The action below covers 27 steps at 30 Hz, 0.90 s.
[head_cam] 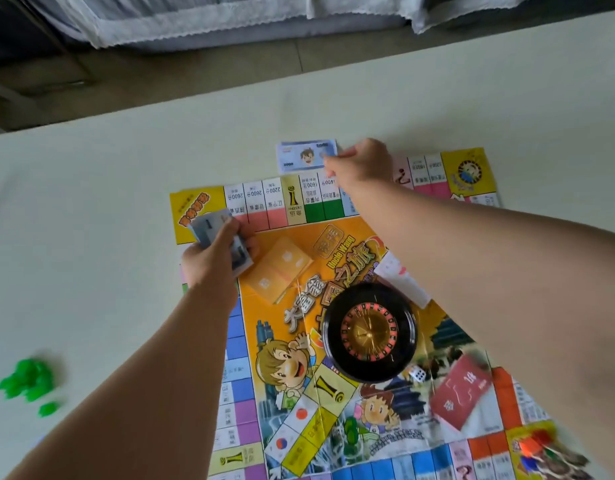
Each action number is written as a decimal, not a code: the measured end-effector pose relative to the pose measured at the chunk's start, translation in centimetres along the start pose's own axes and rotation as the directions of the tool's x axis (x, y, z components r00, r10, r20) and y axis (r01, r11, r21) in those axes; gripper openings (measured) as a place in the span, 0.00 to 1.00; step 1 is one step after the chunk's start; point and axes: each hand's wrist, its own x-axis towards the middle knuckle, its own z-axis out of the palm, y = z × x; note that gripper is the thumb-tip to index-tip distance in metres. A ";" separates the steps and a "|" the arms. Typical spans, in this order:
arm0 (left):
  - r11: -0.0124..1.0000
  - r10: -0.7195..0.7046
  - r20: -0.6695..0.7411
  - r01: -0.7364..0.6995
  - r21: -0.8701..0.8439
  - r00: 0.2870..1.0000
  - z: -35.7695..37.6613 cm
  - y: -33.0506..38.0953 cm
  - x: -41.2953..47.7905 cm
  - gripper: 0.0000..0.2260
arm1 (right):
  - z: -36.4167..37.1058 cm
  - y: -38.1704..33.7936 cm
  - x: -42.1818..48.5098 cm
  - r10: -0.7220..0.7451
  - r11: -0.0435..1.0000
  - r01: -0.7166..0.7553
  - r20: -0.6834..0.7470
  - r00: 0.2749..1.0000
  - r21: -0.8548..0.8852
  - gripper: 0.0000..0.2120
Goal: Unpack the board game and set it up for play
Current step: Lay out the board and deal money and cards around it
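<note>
The game board (288,199) is lying unfolded and flat on the pale bench (91,202), filling the centre and lower right of the frame. A black roulette wheel (368,332) is sitting on the board's middle, with a white die (418,375) just beside it at its lower right. An orange card deck (282,268) is resting above and left of the wheel, a red card deck (462,389) is lying to its lower right, and some white cards (399,275) are showing under the right forearm.

So the unpacking is looking largely done, and the money seems to be the step in hand. A single banknote (304,157) is lying on the bench just past the board's top edge, in the upper centre.

The right hand (363,164) is reaching across the board, its curled fingers appearing to pinch that note's right end. The left hand (209,261), at the board's upper left corner, is gripping a stack of notes (212,226), so most of the money is waiting to be dealt out.

Green pieces (27,377) are sitting loose at the lower left, well apart from the board, and blurred coloured pieces (538,448) are lying on its lower right corner; these probably need sorting.
</note>
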 end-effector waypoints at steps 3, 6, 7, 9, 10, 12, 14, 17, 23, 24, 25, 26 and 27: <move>0.999 0.014 -0.001 -0.014 0.031 1.000 0.0 -0.1 0.2 0.10 | 0.4 -0.4 0.1 -0.015 0.993 0.015 0.005 1.000 -0.116 0.11; 0.999 0.019 0.002 -0.019 0.048 1.000 -0.1 -0.3 0.7 0.11 | 0.8 -0.4 -0.7 -0.066 0.994 0.058 -0.084 0.994 -0.095 0.09; 0.999 0.027 0.000 -0.027 0.048 1.000 0.0 -0.4 0.7 0.11 | 0.7 -0.3 -1.2 -0.108 0.993 0.103 -0.099 0.989 -0.055 0.08; 0.998 0.039 -0.016 -0.038 0.047 0.999 -0.1 -0.2 0.9 0.13 | 0.7 -0.3 -2.7 -0.189 0.982 0.190 -0.069 0.980 0.013 0.05; 0.998 0.032 -0.018 -0.031 0.051 0.999 -0.1 -0.2 0.7 0.13 | 0.5 0.0 -3.6 -0.217 0.975 0.218 -0.031 0.976 0.040 0.04; 1.000 0.004 0.015 -0.004 0.031 1.000 -0.3 0.2 0.1 0.11 | 0.2 0.6 -5.7 -0.242 0.967 0.233 0.087 0.966 0.106 0.04; 1.000 -0.014 0.050 0.014 -0.010 0.999 -0.1 0.5 -1.0 0.09 | -0.3 1.4 -7.7 -0.232 0.967 0.189 0.280 0.932 0.172 0.05; 0.993 -0.011 0.031 0.007 0.115 0.999 1.4 0.7 -3.1 0.12 | -1.3 2.6 -9.9 -0.216 0.963 0.086 0.542 0.812 0.255 0.05; 0.982 -0.132 0.427 0.178 -0.070 0.895 7.3 0.2 -8.5 0.15 | -4.9 5.2 -10.7 -0.260 0.922 0.099 0.411 0.873 0.373 0.11; 0.979 -0.135 0.456 0.189 -0.076 0.880 8.2 -0.3 -9.3 0.15 | -6.0 5.7 -10.6 -0.258 0.914 0.095 0.382 0.887 0.395 0.12; 0.981 -0.129 0.474 0.181 -0.064 0.871 9.2 -1.1 -10.2 0.14 | -7.3 6.7 -10.5 -0.242 0.903 0.075 0.357 0.902 0.422 0.12; 0.984 -0.128 0.497 0.174 -0.046 0.858 10.2 -1.9 -11.1 0.12 | -8.7 7.7 -10.3 -0.216 0.893 0.047 0.334 0.917 0.448 0.12; 0.984 -0.128 0.519 0.172 -0.036 0.845 11.1 -2.6 -12.0 0.11 | -10.1 8.6 -10.1 -0.188 0.889 0.021 0.324 0.927 0.457 0.11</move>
